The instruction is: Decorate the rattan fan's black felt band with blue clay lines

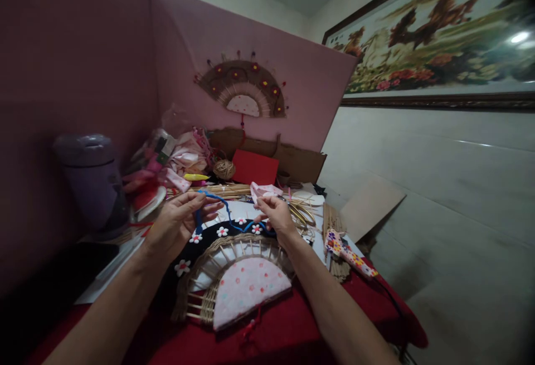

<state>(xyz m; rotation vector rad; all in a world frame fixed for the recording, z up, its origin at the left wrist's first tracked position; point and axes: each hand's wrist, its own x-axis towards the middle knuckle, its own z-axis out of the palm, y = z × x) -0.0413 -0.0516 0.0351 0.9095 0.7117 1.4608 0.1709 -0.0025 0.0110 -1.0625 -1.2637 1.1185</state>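
Note:
Above a fan-shaped craft piece, my left hand (179,217) pinches a length of blue yarn (229,214) between thumb and fingers. The yarn sags across to my right hand (273,214), whose fingers are closed on its other part. Beneath both hands lies the fan (217,248), with a black outer band carrying white flowers with red centres. Inside the band are twine weaving and thin sticks. A pink half-round fabric panel (253,287) with small red flowers forms its base, and a red tassel (249,329) hangs below.
A purple tumbler (94,181) stands at left. Behind the fan are a twine ball (224,169), a red card (254,167), gold-handled scissors (303,214) and fabric scraps (188,153). A flower-patterned glue gun (349,253) lies right. Another fan (246,83) hangs on the pink panel.

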